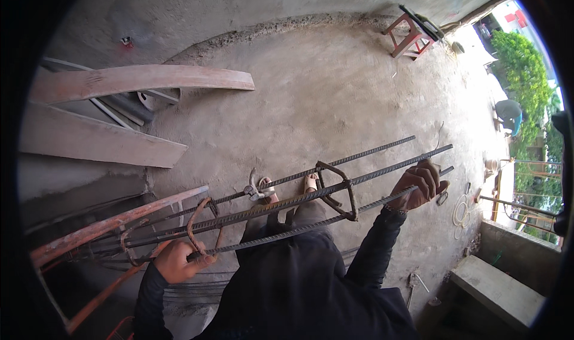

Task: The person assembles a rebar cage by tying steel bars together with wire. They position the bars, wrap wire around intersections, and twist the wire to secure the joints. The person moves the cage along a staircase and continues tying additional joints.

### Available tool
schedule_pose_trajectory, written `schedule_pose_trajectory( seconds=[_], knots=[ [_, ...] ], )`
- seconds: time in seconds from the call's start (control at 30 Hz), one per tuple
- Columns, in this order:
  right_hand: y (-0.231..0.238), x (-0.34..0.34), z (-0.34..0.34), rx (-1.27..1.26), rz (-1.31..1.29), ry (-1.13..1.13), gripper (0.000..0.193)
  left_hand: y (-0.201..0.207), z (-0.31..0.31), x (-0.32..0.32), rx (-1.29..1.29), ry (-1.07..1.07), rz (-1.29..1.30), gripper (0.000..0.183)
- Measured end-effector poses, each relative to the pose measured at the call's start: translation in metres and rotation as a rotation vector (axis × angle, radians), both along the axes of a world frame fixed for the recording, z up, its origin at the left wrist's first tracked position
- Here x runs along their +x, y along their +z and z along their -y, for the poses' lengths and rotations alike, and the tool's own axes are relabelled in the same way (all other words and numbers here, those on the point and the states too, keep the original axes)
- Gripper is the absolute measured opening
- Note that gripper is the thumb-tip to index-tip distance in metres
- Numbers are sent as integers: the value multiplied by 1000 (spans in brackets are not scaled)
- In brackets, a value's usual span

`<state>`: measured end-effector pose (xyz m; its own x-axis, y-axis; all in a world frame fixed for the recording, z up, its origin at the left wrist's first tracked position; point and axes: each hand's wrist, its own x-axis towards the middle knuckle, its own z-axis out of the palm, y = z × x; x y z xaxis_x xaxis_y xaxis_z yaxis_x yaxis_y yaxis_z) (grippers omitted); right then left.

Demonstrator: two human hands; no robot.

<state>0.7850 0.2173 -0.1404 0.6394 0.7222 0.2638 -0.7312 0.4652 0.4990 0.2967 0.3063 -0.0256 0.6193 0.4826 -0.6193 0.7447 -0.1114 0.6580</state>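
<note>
A rebar cage [281, 205] of several long ribbed bars runs slantwise across in front of me, low at the left and higher at the right. Bent steel stirrups tie the bars; one stirrup [353, 199] sits right of the middle and another [192, 223] near my left hand. My left hand [178, 261], bare, is closed around the lowest bar beside that left stirrup. In a brown glove, my right hand [418, 184] is curled round the bars near their right ends. Partly behind the bars shows a grey metal clamp-like piece [258, 188].
A rusty red steel frame [119, 225] stands at the left, under the cage's end. Planks [143, 81] and pipes lie at the upper left. A red stool [411, 35] stands by the far wall. At the right are a coil of cord [460, 211] and a concrete ledge [496, 286].
</note>
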Motion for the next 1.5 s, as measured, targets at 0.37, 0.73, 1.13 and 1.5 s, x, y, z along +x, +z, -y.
schedule_pose_trajectory(
  seconds=[0.37,0.73,1.13,1.5],
  knots=[
    [-26,36,3,-152,334,46,55,13,5,11,-207,157,-304,44],
    [-1,27,17,-247,218,-74,43,26,27,28,-59,173,-322,47],
    [33,16,28,-256,318,-108,45,35,41,6,48,109,-321,52],
    [18,17,22,-275,269,-61,50,30,48,42,156,543,-253,41]
  ],
)
